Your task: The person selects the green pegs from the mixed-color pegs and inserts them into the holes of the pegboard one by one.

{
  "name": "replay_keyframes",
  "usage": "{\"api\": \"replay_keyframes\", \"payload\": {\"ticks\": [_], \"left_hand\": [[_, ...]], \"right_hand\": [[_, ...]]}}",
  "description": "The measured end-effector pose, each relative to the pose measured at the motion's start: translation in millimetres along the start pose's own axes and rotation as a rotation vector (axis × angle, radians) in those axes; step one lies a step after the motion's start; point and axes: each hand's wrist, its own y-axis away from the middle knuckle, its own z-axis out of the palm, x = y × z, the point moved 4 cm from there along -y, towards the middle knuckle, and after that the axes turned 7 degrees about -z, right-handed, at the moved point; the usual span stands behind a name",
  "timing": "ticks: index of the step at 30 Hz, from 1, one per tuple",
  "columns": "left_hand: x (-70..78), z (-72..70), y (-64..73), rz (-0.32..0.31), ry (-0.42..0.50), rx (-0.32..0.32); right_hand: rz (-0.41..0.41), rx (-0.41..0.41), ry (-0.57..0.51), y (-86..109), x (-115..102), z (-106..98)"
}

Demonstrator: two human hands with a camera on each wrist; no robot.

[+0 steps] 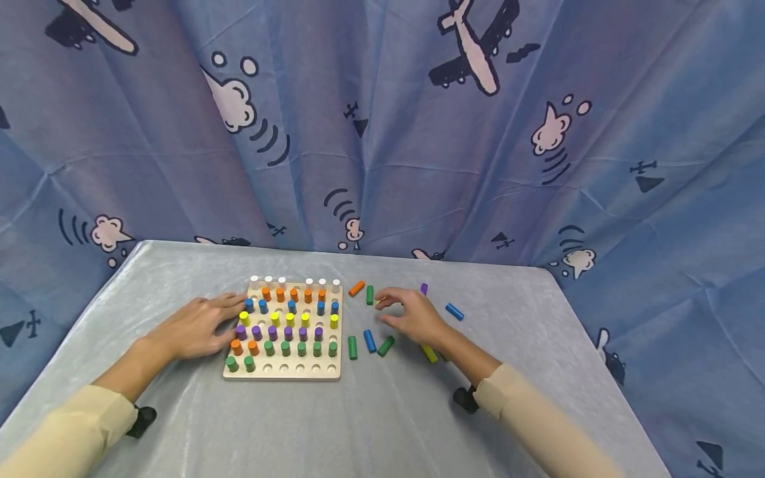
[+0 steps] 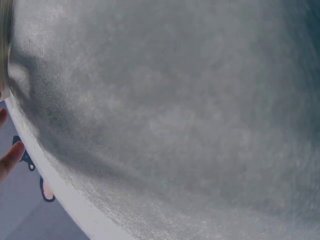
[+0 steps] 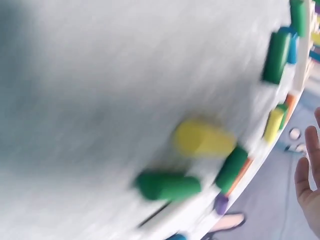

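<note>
Off the pegboard's [image 1: 293, 376] right edge, the right hand [image 1: 414, 317], fingers parted, seemingly mid-pick, should pinch the yellow peg [image 3: 273, 125]; left hand [image 1: 200, 325] outstretched.

The wrist views cut off the left hand [image 2: 10, 160] and right hand [image 3: 312, 200], the latter blurring a yellow peg [image 3: 202, 138].

1. Hung behind with a blue-violet curtain [image 1: 406, 166], falling in soft folds.
2. Printed all over with dark-winged airplanes [image 1: 475, 53] and pale cloud puffs [image 1: 235, 106] (cartoonish, outlined in black).
3. Furnished with a light grey table [image 1: 287, 431], faintly glossy, softly lit.
</note>
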Motion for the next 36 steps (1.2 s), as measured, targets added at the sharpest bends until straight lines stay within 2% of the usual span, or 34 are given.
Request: {"api": "replay_keyframes", "payload": {"ticks": [5,11,20,28,36], "left_hand": [[-0.4,0.0,-0.4,-0.001,0.003,0.001],[-0.4,-0.6,-0.6,0.003,0.000,0.007],[-1.3,0.7,-0.4,0.005,0.001,0.008],[-1.9,1.5,-0.8,0.000,0.003,0.011],[-2.9,3.1,-0.8,-0.007,0.001,0.010]], "right_hand": [[0.023,-0.003,0.008,15.0,25.5,-14.5],[0.037,0.011,0.045,28.0,42.4,-21.3],[0.003,-0.033,0.119,32.3,51.9,-17.2],[0.066,-0.102,0.160,32.6,55.8,-8.8],[0.082,-0.093,0.176,32.3,58.5,-5.3]]}}
